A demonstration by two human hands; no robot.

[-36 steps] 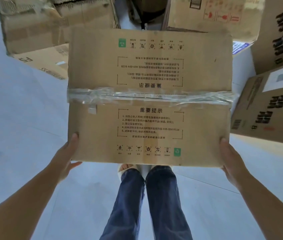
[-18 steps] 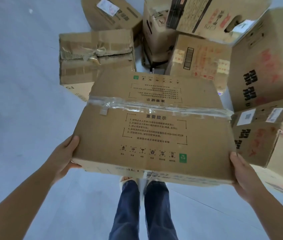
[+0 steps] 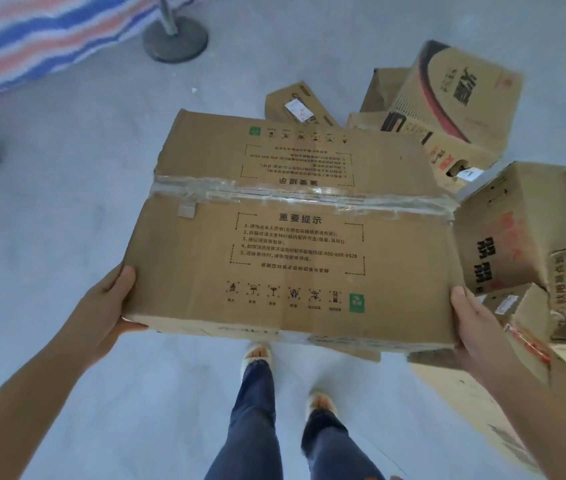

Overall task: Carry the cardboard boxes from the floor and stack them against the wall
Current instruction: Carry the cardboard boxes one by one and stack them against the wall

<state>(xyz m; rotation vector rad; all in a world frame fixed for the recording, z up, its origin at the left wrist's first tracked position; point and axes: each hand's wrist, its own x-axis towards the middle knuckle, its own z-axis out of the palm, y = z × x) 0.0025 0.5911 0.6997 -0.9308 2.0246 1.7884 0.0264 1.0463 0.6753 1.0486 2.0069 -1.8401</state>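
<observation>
While I am carrying the taped cardboard box (image 3: pixel 292 230) above the floor (image 3: pixel 66 237), left hand (image 3: pixel 108 306) and right hand (image 3: pixel 479 327) gripping its sides, it is risking slipping.

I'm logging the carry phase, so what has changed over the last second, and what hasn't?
The view has swung left, away from the pile of boxes, which now lies to the right; a striped tarp and a round stand base have come into sight. The feet have gone from together to mid-stride. Unchanged: the left hand and right hand hold the taped box by its sides.
</observation>
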